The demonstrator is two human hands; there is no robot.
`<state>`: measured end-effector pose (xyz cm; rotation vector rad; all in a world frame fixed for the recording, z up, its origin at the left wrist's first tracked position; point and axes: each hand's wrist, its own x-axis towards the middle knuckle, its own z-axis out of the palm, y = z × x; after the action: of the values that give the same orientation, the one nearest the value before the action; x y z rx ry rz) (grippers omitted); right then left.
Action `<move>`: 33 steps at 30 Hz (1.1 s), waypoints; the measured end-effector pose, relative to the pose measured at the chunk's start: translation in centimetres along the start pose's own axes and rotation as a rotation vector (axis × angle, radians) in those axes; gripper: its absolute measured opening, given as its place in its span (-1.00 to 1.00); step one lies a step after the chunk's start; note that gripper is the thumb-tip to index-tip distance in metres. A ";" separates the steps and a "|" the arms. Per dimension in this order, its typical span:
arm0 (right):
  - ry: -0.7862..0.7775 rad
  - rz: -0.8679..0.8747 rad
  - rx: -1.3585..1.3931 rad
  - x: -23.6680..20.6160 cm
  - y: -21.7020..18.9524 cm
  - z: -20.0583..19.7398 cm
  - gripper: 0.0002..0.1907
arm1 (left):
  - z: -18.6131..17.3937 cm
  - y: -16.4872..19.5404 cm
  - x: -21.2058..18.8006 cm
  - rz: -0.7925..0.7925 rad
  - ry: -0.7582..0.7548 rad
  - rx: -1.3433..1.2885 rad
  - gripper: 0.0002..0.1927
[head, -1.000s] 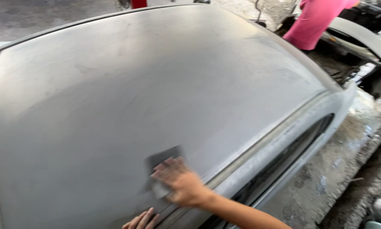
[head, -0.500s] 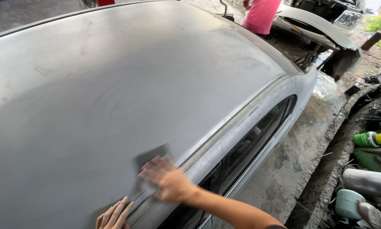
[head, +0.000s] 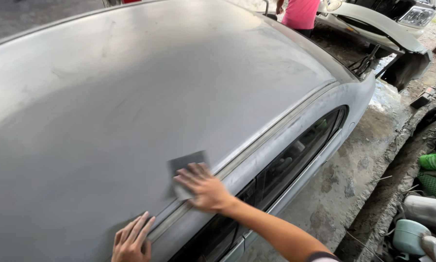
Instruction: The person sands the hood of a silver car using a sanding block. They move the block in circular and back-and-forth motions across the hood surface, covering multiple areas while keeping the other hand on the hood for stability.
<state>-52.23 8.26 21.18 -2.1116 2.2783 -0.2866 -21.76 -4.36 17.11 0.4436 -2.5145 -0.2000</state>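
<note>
Most of the car roof [head: 145,87] looks dull and sanded; right hand [head: 205,187] presses flat, fingers spread, on gray sandpaper [head: 186,162] at five o'clock, left hand [head: 130,240] lies open beside the unsanded-looking edge strip [head: 276,128]

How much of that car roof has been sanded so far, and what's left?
Most of the car roof already looks dull, matt grey with faint swirl marks, so it seems largely sanded. Right now the right hand presses a grey sheet of sandpaper flat near the roof's edge, above the side window, while the left hand rests on the roof. The edge strip by the window probably remains, though I can't judge fine finish.
</note>
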 end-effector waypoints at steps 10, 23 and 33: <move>0.154 0.791 0.045 0.5 21.3 -5.2 -0.25 | 1.2 7.5 7.8 0.019 -0.083 0.103 -0.47; 0.006 0.620 0.033 4.9 26.0 -6.7 -0.29 | 5.5 11.2 18.2 0.265 -0.255 -0.128 -0.42; 0.011 -0.020 0.011 6.6 13.3 -1.2 -0.27 | 6.8 10.5 17.7 0.263 -0.243 -0.189 -0.38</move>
<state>-66.02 2.79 21.09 -2.1336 2.2572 -0.3112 -42.26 -0.52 23.13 0.0108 -2.7252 -0.4044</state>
